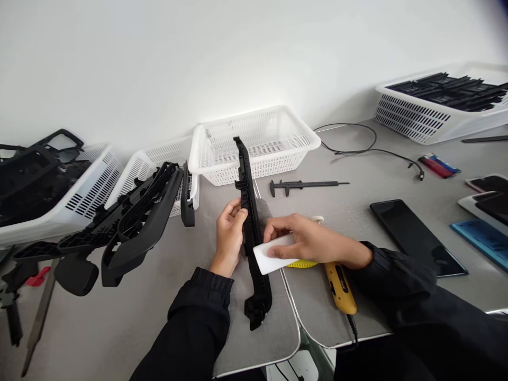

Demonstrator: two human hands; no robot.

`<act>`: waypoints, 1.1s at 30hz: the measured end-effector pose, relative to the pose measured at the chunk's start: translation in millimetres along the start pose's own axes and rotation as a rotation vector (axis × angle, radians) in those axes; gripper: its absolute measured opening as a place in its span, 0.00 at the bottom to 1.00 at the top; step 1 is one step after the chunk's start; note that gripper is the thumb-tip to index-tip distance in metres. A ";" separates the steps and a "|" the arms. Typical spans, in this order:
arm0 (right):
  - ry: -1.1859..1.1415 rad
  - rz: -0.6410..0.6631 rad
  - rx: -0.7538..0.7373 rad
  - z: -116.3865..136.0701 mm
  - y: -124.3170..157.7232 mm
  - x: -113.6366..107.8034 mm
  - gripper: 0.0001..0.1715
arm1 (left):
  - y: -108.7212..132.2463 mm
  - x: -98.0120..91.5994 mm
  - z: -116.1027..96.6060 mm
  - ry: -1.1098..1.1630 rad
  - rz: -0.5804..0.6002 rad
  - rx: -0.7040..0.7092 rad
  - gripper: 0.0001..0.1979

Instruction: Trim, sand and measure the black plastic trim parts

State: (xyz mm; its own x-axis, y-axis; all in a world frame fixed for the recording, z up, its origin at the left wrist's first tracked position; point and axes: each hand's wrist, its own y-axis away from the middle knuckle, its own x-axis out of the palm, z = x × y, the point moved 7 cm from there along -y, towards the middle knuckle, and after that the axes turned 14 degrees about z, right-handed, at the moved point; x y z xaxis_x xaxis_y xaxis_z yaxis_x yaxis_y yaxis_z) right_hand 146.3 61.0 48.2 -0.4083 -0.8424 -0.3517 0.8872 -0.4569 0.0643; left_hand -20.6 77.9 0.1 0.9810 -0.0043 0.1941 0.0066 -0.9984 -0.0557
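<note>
A: Hands?
B: Left hand (229, 233) gripping long black plastic part (259, 280) mid-length, lower end near the table (119, 328) front edge. Right hand (307, 242) pinching white block (272, 258) against its side.
A: Behind?
B: Caliper (305, 184), then white basket (254, 138).

- The long plastic strip (253, 233): black all over.
- The block (273, 258): plain white.
- The middle basket (254, 138): white, with rows of narrow slots patterning its walls.
- The far-right basket (416, 119): white with the same slotted pattern, and the parts (452, 90) in it are black.
- The worktop (357, 211): plain pale grey.
- The handheld tool (339, 286): yellow with a black cord.
- The caliper (304, 185): black.
- The lighters (438, 165): one red, one blue.
- The tablet (416, 235): glossy black.
- The sheet (482, 238): bright blue.
- The sleeves (198, 317): black.
</note>
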 end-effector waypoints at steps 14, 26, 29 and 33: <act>-0.030 -0.604 -0.020 -11.1 22.3 -55.3 0.17 | 4.4 22.0 3.1 -0.035 0.254 -0.042 0.14; 0.017 0.002 0.039 0.4 0.7 -1.5 0.09 | -0.5 -3.8 -1.8 -0.023 -0.037 0.032 0.16; 0.014 -0.044 0.026 1.6 0.8 -3.8 0.08 | -0.5 -6.5 -3.9 -0.031 -0.056 0.041 0.16; -0.008 -0.391 -0.022 -0.5 10.3 -32.7 0.13 | 1.1 5.8 -1.2 -0.036 0.076 -0.005 0.16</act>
State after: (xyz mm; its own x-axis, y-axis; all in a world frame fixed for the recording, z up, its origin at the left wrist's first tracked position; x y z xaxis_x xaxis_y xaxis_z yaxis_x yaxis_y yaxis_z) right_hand 168.8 84.0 59.9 -0.7184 -0.6079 -0.3383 0.6683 -0.7381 -0.0929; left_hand -15.1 76.7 2.3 0.9849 -0.0786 0.1541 -0.0695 -0.9955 -0.0637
